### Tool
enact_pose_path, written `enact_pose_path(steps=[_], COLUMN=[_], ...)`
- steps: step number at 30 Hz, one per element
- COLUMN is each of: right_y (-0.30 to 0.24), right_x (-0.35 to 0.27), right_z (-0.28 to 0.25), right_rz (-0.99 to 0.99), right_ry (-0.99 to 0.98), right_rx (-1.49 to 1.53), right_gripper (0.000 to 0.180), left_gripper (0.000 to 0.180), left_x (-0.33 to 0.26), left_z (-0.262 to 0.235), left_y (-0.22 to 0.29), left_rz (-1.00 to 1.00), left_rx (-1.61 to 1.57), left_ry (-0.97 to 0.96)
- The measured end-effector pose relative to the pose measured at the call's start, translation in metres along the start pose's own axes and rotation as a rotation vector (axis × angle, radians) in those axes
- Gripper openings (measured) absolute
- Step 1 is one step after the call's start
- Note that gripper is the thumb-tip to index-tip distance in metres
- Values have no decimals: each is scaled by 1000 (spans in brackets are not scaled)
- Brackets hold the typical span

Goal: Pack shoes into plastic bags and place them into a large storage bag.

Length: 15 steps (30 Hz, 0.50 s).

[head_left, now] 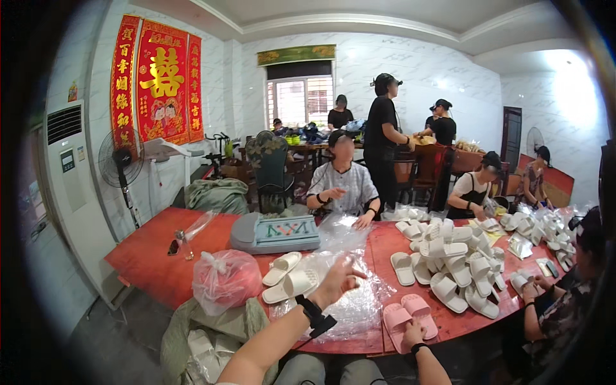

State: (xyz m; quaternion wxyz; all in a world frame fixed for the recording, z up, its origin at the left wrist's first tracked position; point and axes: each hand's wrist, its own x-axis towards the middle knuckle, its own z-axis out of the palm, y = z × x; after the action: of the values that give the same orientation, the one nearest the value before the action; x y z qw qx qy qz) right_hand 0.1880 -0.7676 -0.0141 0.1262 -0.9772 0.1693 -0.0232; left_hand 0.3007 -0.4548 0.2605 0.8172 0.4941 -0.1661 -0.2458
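My left hand (340, 283) hovers over a spread of clear plastic bags (343, 314) on the red table, fingers stretched out and apart, with nothing visible in them. At the table's near edge my right hand (414, 333) grips one of a pair of pink slippers (397, 318); its thumb and fingers lie on the strap area. The two pink slippers sit side by side, toes toward the far side. Left of my left hand lies a pair of white slippers (299, 280). A large heap of white slippers (459, 256) covers the table right of the pink pair.
A grey-green sealing machine (276, 233) stands across the table, before a seated person (343, 176). A pink bag (226, 277) rests at the left, above an open sack (192, 337) holding white slippers. Another person's hands (531, 292) work at the right edge. A fan (121, 160) stands far left.
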Motion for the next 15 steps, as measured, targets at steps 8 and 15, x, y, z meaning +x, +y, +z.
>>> enact_pose_path(steps=[8,15], right_y=[6,-33], right_x=[-8,11], right_z=[-10,-26], right_rz=[-8,-99], right_ry=[65,-16], right_rx=[43,155], right_gripper=[42,30], left_gripper=[52,80], left_x=[-44,-108], left_z=[-79,-197], left_y=[-84,-131], left_rz=[405,219], left_rx=[1582,1602], left_ry=[-270,-128])
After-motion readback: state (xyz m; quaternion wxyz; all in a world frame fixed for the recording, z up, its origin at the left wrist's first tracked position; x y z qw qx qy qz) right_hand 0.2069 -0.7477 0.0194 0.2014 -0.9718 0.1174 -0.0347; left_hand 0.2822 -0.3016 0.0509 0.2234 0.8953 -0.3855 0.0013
